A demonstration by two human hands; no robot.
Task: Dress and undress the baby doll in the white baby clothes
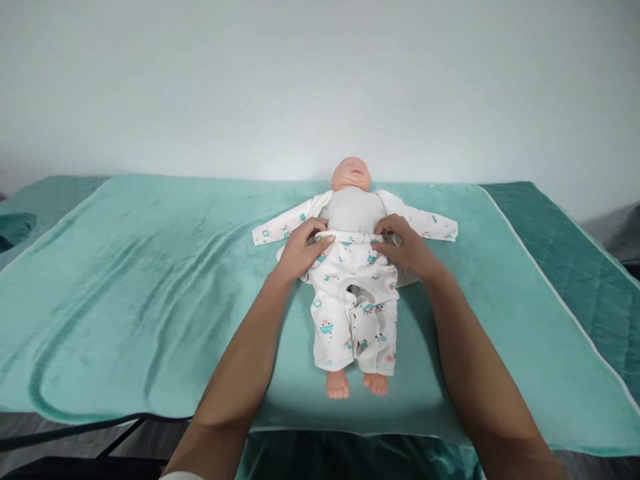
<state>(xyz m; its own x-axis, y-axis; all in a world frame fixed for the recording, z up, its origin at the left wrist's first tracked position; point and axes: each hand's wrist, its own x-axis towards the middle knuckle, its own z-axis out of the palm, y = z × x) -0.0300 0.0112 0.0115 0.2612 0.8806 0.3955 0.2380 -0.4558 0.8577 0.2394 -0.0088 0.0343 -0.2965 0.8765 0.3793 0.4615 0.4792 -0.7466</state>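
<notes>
A baby doll lies on its back, its head toward the wall and its bare feet toward me. White printed trousers cover its legs up to the waist. Its printed jacket is spread open beneath it, sleeves stretched out to both sides and the pale grey torso showing. My left hand pinches the trousers' waistband at the left side, thumb on the front. At the opposite side my right hand grips the same waistband between thumb and fingers.
A turquoise plush blanket lies under the doll, with creases on the left. Darker quilted cloth shows at the right. A pale wall rises right behind. The near edge drops off below the doll's feet, with a black frame bar at lower left.
</notes>
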